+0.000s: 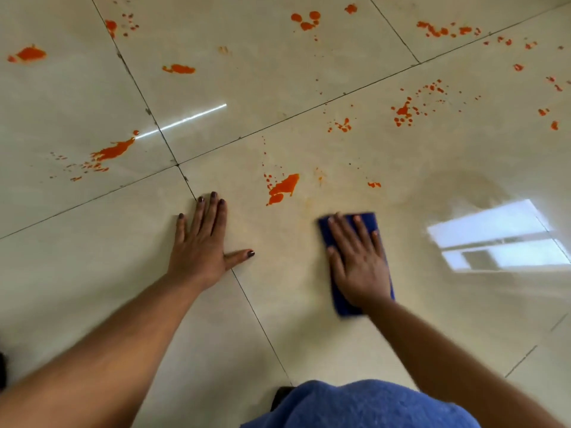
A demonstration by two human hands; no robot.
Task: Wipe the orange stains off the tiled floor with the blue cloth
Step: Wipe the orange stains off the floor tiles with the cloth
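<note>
Over on the left, the left hand (202, 239) lies flat on the tiled floor (92, 273), fingers spread and thumb out, holding nothing. Just beyond and between the hands sits a big orange stain (282, 188), with more splashes scattered farther off. To the right, the right hand (358, 264) presses the blue cloth (367, 220) flat with straight fingers; its outline is blurred, perhaps from motion.

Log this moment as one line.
right hand flat on folded blue cloth | left hand braced on beige tiled floor | orange stains remain ahead
</note>
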